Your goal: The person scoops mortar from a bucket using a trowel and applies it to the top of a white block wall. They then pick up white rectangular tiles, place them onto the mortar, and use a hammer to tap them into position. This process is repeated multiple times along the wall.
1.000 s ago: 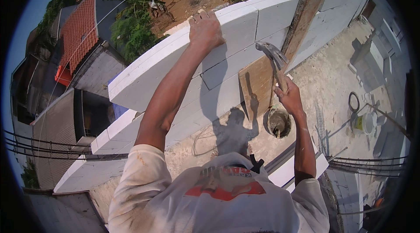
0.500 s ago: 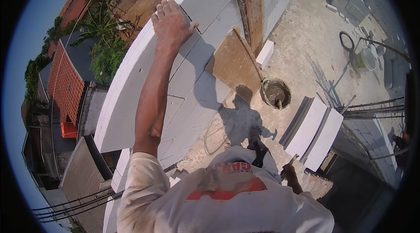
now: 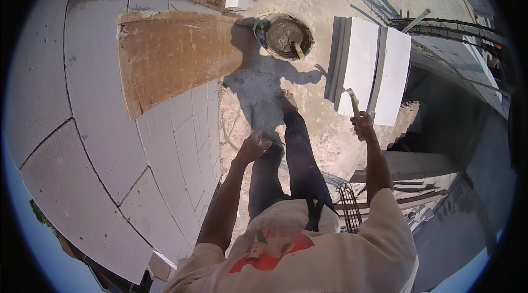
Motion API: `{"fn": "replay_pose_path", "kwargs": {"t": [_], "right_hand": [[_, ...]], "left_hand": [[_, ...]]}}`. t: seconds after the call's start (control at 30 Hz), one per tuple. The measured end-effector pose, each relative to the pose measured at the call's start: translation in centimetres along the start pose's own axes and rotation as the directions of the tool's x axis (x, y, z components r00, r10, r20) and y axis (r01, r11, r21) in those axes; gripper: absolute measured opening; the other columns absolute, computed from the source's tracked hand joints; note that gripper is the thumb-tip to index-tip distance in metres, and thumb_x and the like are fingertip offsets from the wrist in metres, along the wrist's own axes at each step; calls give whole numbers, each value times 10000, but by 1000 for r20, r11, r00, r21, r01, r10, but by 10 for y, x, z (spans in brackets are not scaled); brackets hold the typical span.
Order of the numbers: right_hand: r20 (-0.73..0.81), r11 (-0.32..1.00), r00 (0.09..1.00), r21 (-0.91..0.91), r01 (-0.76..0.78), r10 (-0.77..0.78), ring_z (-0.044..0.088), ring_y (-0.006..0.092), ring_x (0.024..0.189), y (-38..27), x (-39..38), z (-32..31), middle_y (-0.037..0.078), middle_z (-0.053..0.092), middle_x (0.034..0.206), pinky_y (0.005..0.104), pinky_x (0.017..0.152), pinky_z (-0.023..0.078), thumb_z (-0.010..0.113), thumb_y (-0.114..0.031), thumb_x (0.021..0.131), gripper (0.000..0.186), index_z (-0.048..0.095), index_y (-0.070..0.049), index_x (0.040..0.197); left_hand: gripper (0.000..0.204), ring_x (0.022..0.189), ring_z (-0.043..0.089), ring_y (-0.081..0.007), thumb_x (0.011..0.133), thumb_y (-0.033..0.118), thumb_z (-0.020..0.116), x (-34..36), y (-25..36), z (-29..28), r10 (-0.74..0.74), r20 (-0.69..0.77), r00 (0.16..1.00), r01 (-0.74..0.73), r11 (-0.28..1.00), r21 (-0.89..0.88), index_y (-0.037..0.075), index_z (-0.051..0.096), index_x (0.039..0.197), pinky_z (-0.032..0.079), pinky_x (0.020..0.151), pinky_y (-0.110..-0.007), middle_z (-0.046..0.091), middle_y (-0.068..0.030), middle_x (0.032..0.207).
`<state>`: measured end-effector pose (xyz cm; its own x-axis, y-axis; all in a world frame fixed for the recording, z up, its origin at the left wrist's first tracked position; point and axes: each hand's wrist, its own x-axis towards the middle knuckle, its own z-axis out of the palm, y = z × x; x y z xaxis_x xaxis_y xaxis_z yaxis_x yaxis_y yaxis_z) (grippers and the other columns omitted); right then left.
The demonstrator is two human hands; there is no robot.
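One head view, read as a clock dial centred on the picture. At 3 o'clock, holds a hammer with a pale wooden handle [image 3: 353, 102] in the bare right hand [image 3: 362, 122], with fingers clamped round the handle and the far end tipped toward 11 o'clock. Cannot make out the shape of the metal head. Just off the dial's centre, toward 7 o'clock, holds the bare left hand [image 3: 254, 148] low before the long dark trousers [image 3: 301, 152], with fingers curled inward; cannot tell a full grip from a loose curl, nor contact with the trouser leg. Stands on a pale, dusty concrete floor [image 3: 330, 144]. Faces, at 12 o'clock, a round bucket [image 3: 309, 33] of grey mortar [image 3: 280, 33], with a short wooden tool handle [image 3: 298, 51] poking out toward 5 o'clock. Has, at 2 o'clock, near the hammer, two long white rectangular blocks [image 3: 361, 56] side by side; at 9 o'clock, a wall of large white blocks [image 3: 99, 128]; between 10 and 11, before that wall, a flat brown wooden board [image 3: 179, 56].
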<state>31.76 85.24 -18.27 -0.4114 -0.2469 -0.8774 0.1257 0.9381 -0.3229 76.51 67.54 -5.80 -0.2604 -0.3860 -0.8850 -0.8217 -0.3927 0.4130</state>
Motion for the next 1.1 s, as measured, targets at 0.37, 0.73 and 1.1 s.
{"fn": "replay_pose_path", "kwargs": {"t": [0.37, 0.73, 1.1], "right_hand": [[-261, 774, 886, -614, 154, -383, 554, 468, 1283, 51, 190, 7, 277, 526, 1434, 506, 1073, 471, 718, -149, 893, 744, 352, -52, 1533], [146, 279, 744, -866, 415, -652, 551, 280, 1254, -189, 239, 230, 106, 677, 1266, 524, 1101, 307, 575, -437, 993, 454, 661, -131, 1317], [300, 275, 834, -846, 457, -463, 672, 419, 1122, -213, 307, 266, 233, 717, 1141, 604, 986, 424, 483, -330, 982, 398, 625, -94, 1269]], "left_hand": [[617, 1217, 654, -373, 904, 339, 740, 114, -122, 68, -263, 158, 952, 272, 962, -37, -55, 575, 1349, 521, 1019, -438, 668, -264, 1289], [674, 1252, 605, -261, 996, 366, 670, 375, -54, 4, -151, -69, 986, 79, 794, -602, -16, 438, 1501, 475, 1058, -416, 585, -177, 1415], [505, 963, 675, -220, 889, 376, 828, 491, 31, 12, -137, -127, 982, -71, 354, -932, 12, 624, 1172, 523, 928, -405, 701, -71, 1075]]}}
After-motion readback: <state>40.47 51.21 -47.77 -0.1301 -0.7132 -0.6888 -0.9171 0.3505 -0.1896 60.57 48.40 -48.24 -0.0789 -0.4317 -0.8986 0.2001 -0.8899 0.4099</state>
